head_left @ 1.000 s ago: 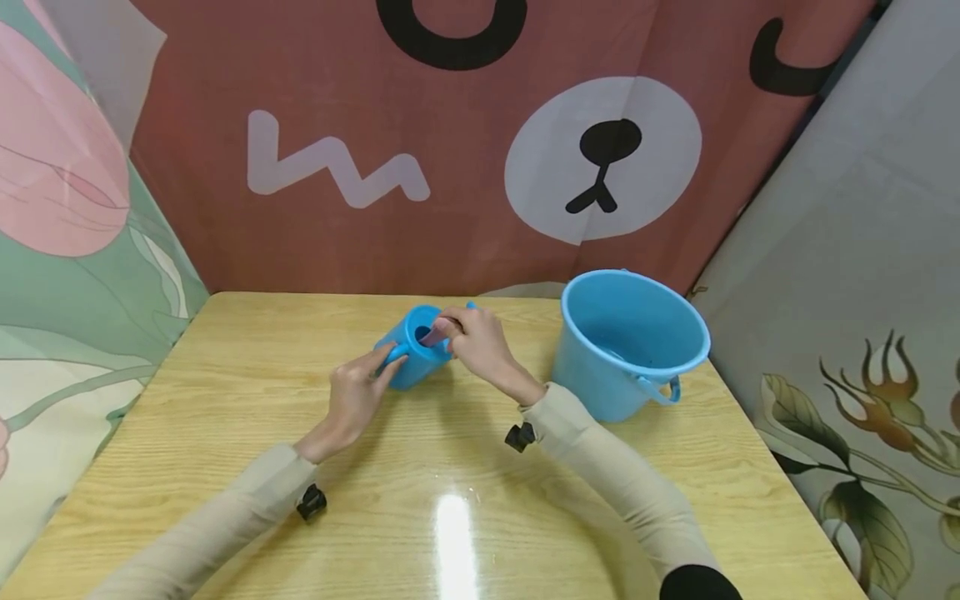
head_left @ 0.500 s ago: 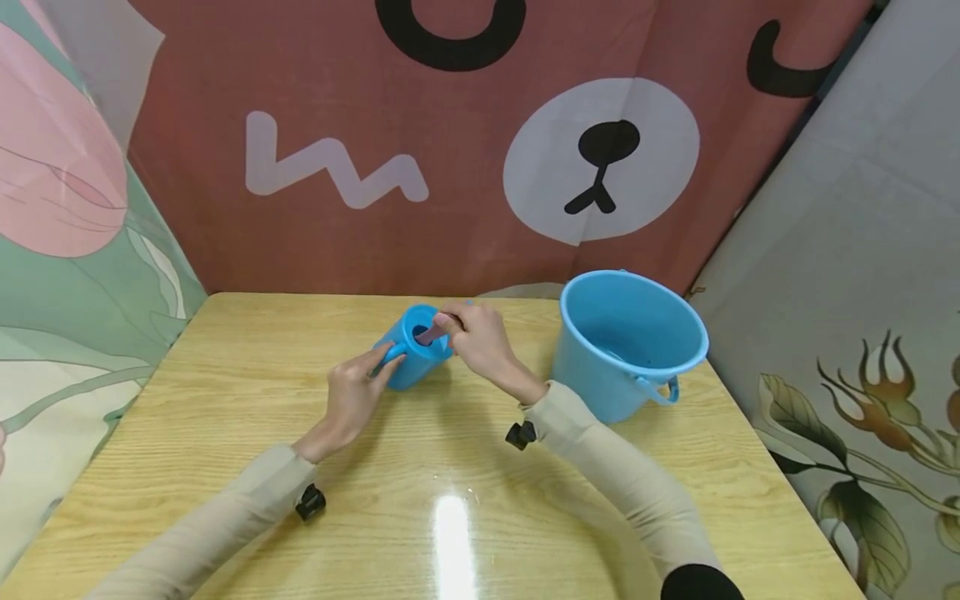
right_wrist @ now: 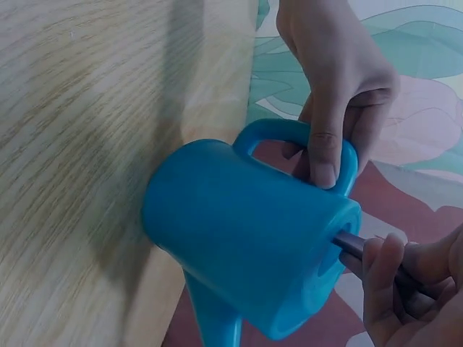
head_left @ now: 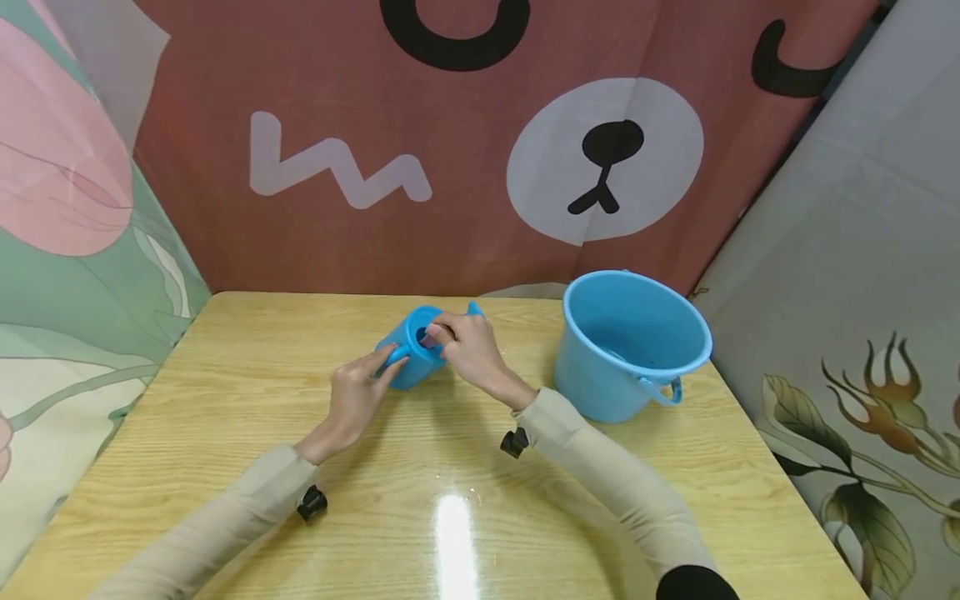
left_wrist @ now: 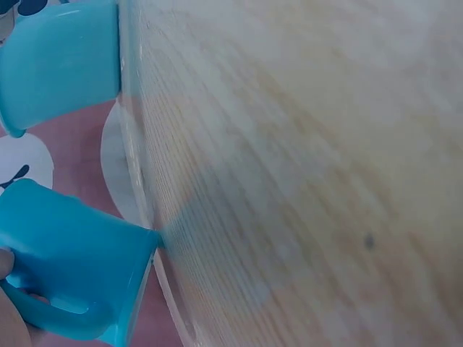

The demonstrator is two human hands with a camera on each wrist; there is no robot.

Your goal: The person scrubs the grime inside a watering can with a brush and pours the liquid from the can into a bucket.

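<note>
A small blue watering can (head_left: 417,374) is tilted on its base edge near the far side of the table. My left hand (head_left: 352,402) grips its looped handle (right_wrist: 271,130), thumb pressed on top. In the right wrist view the spout (right_wrist: 215,311) points away from the handle side. My right hand (head_left: 476,353) pinches a slim purplish-grey stick-like tool (right_wrist: 350,243), its far end inside the can's round top opening. The hidden end leaves its exact kind unclear.
A larger light-blue bucket (head_left: 600,385) stands upright to the right of the can, its handle hanging down on the near side. Wooden table (head_left: 390,517) surface lies in front, with small droplets or specks near a light reflection. Printed cloths hang behind and at both sides.
My right hand has pushed slightly down and left toward the opening, so less of the stick-like tool shows. The spout tip shows more. The left hand and watering can stay nearly still.
</note>
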